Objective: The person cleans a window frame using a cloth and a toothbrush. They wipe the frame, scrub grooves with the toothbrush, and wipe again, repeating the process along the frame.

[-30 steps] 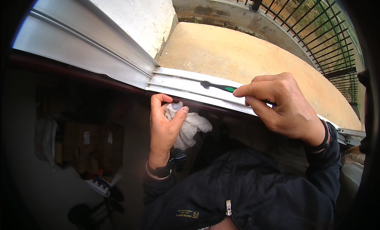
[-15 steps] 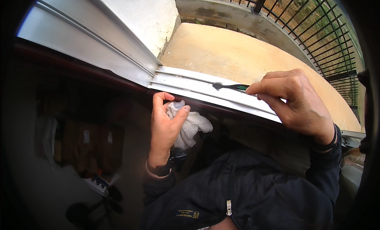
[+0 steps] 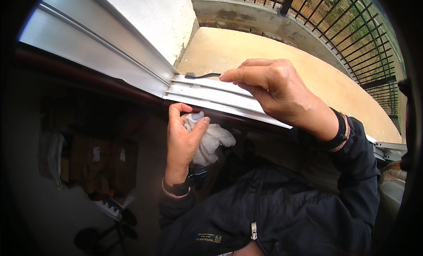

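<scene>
My right hand (image 3: 282, 89) pinches the handle of a black toothbrush (image 3: 203, 75). The brush's dark head is at the outer edge of the white sliding window track (image 3: 210, 94), close to the corner where the upright frame begins. Its handle's far end is hidden in my fingers. A crumpled white cloth (image 3: 213, 143) hangs from my left hand (image 3: 179, 143), held between thumb and fingers. That hand is just below the track, by the dark red inner edge of the sill (image 3: 229, 116).
On the left rises the ribbed metal window frame (image 3: 105, 44), next to a white wall (image 3: 150, 18). Beyond the track lies a tan outer ledge (image 3: 264, 51), bounded by a low concrete wall (image 3: 246, 14) and black railing (image 3: 339, 33). Boxes (image 3: 94, 161) stand in shadow at lower left.
My right hand has carried the toothbrush left and outward, from the middle of the track to its outer edge by the corner. My left hand with the cloth has stayed almost in place.
</scene>
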`<act>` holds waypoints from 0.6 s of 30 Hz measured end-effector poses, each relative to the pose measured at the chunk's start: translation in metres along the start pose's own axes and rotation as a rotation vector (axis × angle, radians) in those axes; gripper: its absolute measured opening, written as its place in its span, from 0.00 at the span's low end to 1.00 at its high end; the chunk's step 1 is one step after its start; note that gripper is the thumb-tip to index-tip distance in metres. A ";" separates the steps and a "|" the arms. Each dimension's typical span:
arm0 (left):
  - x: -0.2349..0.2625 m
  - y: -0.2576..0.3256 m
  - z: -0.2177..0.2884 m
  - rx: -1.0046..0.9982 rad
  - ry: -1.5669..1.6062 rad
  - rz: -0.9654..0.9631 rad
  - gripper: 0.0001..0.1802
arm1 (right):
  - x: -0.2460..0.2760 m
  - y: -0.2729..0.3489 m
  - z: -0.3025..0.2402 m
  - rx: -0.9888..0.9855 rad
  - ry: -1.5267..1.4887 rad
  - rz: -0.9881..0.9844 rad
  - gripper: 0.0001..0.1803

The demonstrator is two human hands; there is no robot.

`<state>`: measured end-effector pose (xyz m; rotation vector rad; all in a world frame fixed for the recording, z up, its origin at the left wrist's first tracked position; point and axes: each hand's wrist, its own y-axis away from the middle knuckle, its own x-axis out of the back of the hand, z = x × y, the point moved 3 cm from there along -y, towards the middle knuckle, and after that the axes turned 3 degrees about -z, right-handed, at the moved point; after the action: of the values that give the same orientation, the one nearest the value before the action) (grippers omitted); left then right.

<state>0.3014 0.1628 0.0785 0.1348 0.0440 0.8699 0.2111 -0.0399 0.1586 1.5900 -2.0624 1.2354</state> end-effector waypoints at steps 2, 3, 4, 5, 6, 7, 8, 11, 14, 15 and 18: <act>0.000 0.001 0.001 0.008 -0.004 0.009 0.21 | -0.002 0.002 -0.003 -0.065 -0.071 -0.086 0.12; 0.000 0.001 0.001 0.018 0.006 0.009 0.21 | -0.001 0.002 -0.004 -0.095 -0.123 -0.103 0.12; -0.001 0.000 0.002 0.006 0.021 -0.005 0.21 | -0.002 0.001 -0.006 -0.127 -0.124 -0.150 0.11; -0.001 0.000 0.001 0.037 0.017 0.000 0.21 | 0.001 0.000 -0.007 -0.147 -0.097 -0.117 0.11; -0.001 0.000 0.001 0.045 0.018 -0.004 0.21 | 0.002 -0.001 -0.008 -0.182 -0.057 -0.133 0.11; 0.000 0.000 0.001 0.047 0.020 -0.007 0.21 | 0.005 -0.002 -0.009 -0.206 -0.030 -0.141 0.12; 0.000 0.000 0.001 0.042 0.031 -0.008 0.21 | 0.005 -0.003 -0.011 -0.261 -0.037 -0.120 0.12; 0.000 -0.001 0.000 0.022 0.039 -0.005 0.21 | 0.004 -0.008 -0.018 -0.155 -0.065 -0.015 0.12; 0.000 -0.001 0.001 0.014 -0.003 -0.002 0.21 | -0.004 -0.009 -0.016 -0.211 -0.013 -0.245 0.12; 0.000 -0.001 0.001 0.022 -0.012 -0.004 0.21 | 0.000 -0.010 -0.018 -0.140 0.035 -0.102 0.12; 0.001 0.000 0.002 0.044 -0.006 -0.002 0.21 | 0.006 -0.012 -0.018 -0.047 0.090 0.145 0.12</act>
<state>0.3018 0.1634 0.0801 0.1792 0.0575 0.8669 0.2143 -0.0308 0.1790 1.3596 -2.1652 1.2710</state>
